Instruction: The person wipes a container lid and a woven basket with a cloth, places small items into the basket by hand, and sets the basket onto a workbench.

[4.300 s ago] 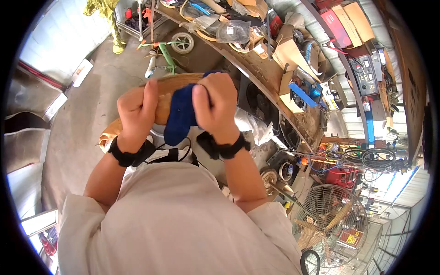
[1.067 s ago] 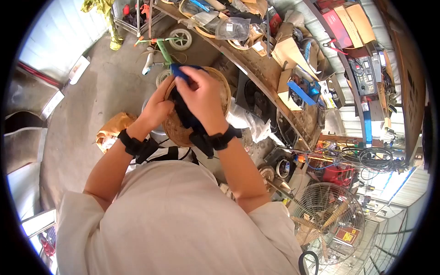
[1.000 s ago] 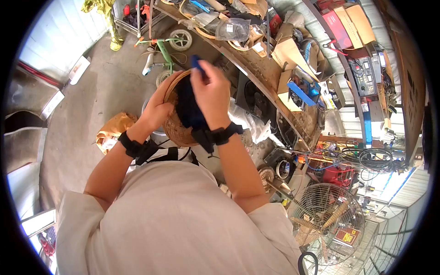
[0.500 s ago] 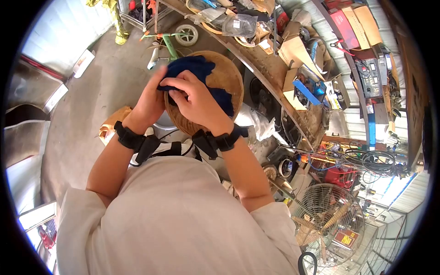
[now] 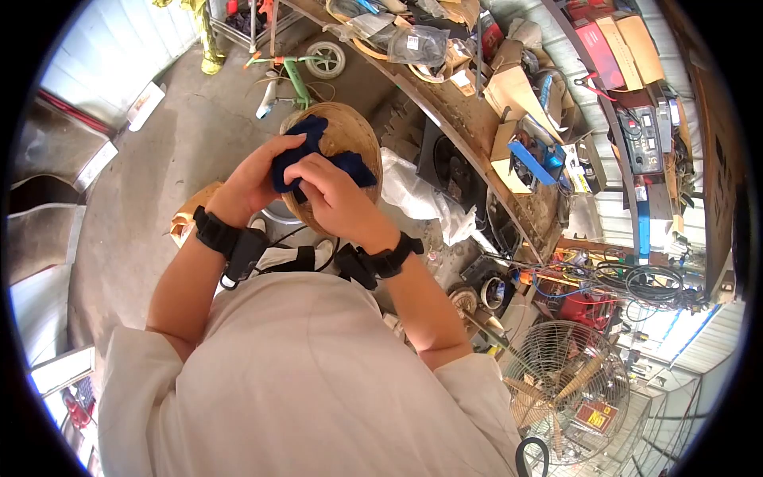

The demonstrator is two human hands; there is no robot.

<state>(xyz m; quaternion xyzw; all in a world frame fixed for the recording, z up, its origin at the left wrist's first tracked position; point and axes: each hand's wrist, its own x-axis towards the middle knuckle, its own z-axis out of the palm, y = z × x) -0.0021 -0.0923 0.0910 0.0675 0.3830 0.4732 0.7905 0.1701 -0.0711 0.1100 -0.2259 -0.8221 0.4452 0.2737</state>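
Observation:
Both hands work at a dark blue cloth at the near left side of a round, straw-coloured woven basket. My left hand is closed on the bunched cloth, its thumb and fingers along the left edge. From the right, my right hand grips the same cloth with bent fingers. Part of the cloth spreads across the basket's inside. The basket is tilted, and my hands hide part of its near rim; whether they also grip that rim I cannot tell. A black strap with a small device is on each wrist.
Beyond the basket stands a small green bike. On the right a cluttered workbench holds cardboard boxes and parts. A wire-caged fan stands at the lower right. A brown paper bag lies on the floor at left.
The basket has shifted left and tilted, showing a narrower opening. The cloth is more bunched, and my right hand has moved slightly down and right.

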